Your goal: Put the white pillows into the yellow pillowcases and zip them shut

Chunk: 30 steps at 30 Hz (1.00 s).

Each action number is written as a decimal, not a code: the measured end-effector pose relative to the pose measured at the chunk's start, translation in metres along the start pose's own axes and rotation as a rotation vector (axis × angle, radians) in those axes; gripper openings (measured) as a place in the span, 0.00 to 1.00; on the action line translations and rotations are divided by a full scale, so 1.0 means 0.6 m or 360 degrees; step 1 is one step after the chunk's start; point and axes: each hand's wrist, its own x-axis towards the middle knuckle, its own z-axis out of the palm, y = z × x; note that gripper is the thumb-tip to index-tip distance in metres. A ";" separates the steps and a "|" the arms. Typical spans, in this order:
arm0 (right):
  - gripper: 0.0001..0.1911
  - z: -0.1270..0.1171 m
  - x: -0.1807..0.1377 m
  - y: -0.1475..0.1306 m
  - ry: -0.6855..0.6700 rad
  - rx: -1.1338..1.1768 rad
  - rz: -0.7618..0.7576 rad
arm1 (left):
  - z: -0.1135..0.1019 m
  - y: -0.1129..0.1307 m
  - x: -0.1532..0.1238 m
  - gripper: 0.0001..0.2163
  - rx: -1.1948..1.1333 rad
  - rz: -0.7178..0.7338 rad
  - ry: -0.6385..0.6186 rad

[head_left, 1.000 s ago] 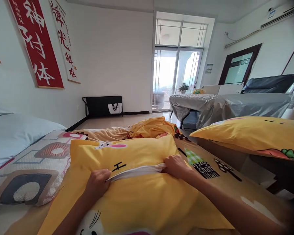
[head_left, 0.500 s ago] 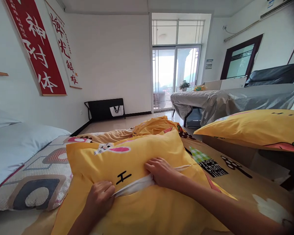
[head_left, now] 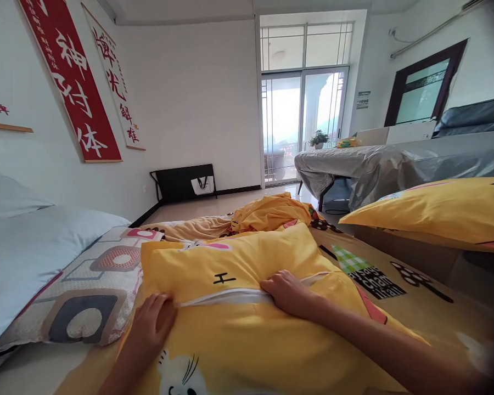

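Observation:
A yellow pillow in its pillowcase [head_left: 247, 340] lies before me on the bed, printed with rabbits and black marks. A long slit in the case [head_left: 226, 297] runs across it, with white showing inside. My right hand [head_left: 286, 291] is closed on the slit's edge, right of its middle. At the slit's left end, my left hand [head_left: 154, 318] has its fingers curled over the yellow cloth, pinching it. The fingertips of both hands are partly hidden.
Left of the pillow lie a patterned pillow [head_left: 80, 315] and a pale blue pillow [head_left: 45, 258]. Crumpled yellow cloth [head_left: 271, 211] is beyond. Another yellow pillow [head_left: 440, 211] rests on a cardboard box [head_left: 411, 255] at right. A plastic-covered table [head_left: 337, 159] stands farther back.
My left hand has moved left along the slit to its end, and the slit looks flatter and longer. My right hand stays on its edge. The view has shifted slightly left.

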 end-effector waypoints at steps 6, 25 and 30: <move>0.10 -0.040 0.015 0.015 -0.0040 -0.0034 -0.0030 | -0.007 -0.021 -0.009 0.12 -0.0178 -0.0101 -0.0232; 0.09 -0.071 0.054 -0.102 0.0026 0.0342 -0.0448 | -0.003 0.018 0.023 0.12 -0.0166 0.0068 -0.0209; 0.07 -0.073 0.049 -0.112 -0.0123 0.0304 -0.0428 | -0.014 0.033 0.035 0.07 -0.0068 0.0046 -0.0395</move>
